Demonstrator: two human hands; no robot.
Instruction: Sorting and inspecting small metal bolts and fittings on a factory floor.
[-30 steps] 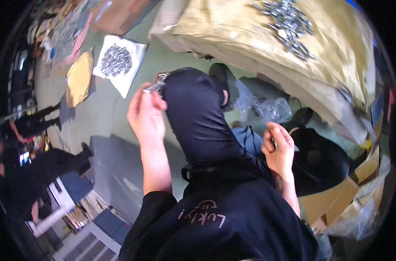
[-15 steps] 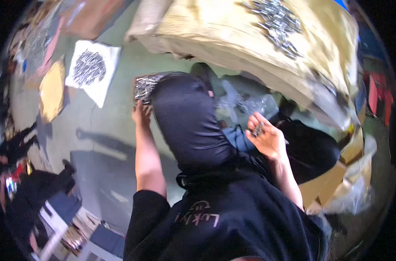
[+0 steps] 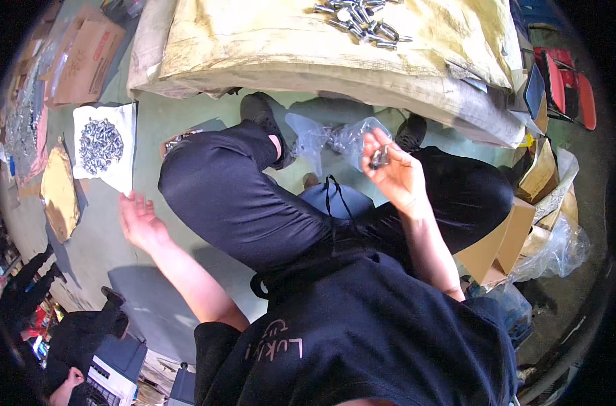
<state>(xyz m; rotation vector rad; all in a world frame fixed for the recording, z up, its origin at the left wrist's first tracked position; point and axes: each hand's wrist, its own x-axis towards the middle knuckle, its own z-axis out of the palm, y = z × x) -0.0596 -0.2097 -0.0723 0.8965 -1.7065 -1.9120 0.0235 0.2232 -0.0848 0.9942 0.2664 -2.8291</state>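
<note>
My left hand (image 3: 144, 220) is empty and open, its fingers spread just below the white sheet (image 3: 131, 172) on the floor. A pile of small shiny bolt-like metal parts (image 3: 101, 147) lies on that sheet. Over my lap, my right hand (image 3: 404, 181) is turned palm up. Its fingers curl loosely around a few small metal parts (image 3: 379, 158). Beyond my left knee a small box (image 3: 167, 145) of similar parts shows only in part; the leg hides the rest.
More metal parts (image 3: 369, 26) lie on a cloth-covered low table (image 3: 254, 40) ahead. Clear plastic bags (image 3: 308, 139) rest between my feet. Cardboard boxes (image 3: 501, 240) stand at right, another carton (image 3: 84, 57) far left. Another person (image 3: 78, 345) is at lower left.
My left hand has left the box of metal parts and moved left and nearer, toward the white sheet. My right hand still holds its parts. The head view has shifted.
</note>
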